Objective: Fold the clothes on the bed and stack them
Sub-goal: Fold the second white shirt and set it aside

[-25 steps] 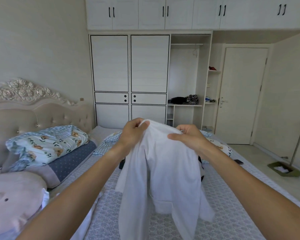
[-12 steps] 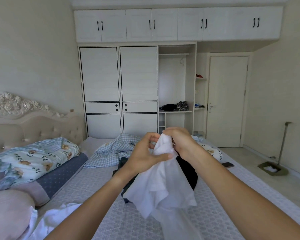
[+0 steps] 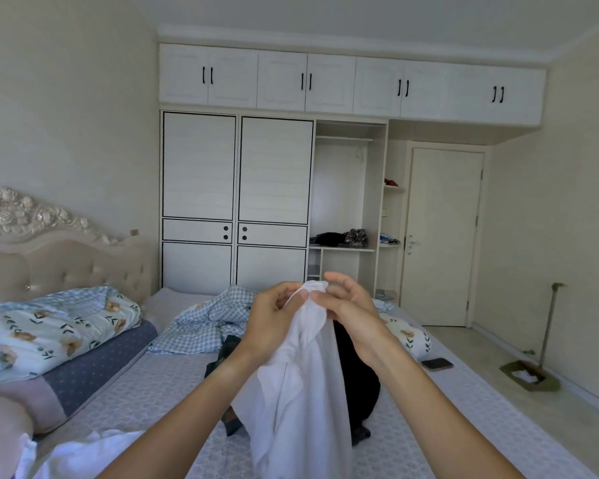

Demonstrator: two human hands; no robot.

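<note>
A white shirt hangs bunched in the air above the bed. My left hand grips its top edge from the left. My right hand pinches the same top edge from the right, its outer fingers spread. Behind the shirt lies a black garment on the bed, with a dark patterned piece at its left. A blue checked cloth is crumpled further back. More white cloth lies at the near left edge.
Pillows and a folded floral quilt sit by the headboard on the left. A phone lies near the bed's right edge. A dustpan with a long handle stands on the floor at right. Wardrobe and closed door fill the far wall.
The shirt was spread wide between my hands, then gathered. My hands have come close together at its top edge, and my head has tilted up.
</note>
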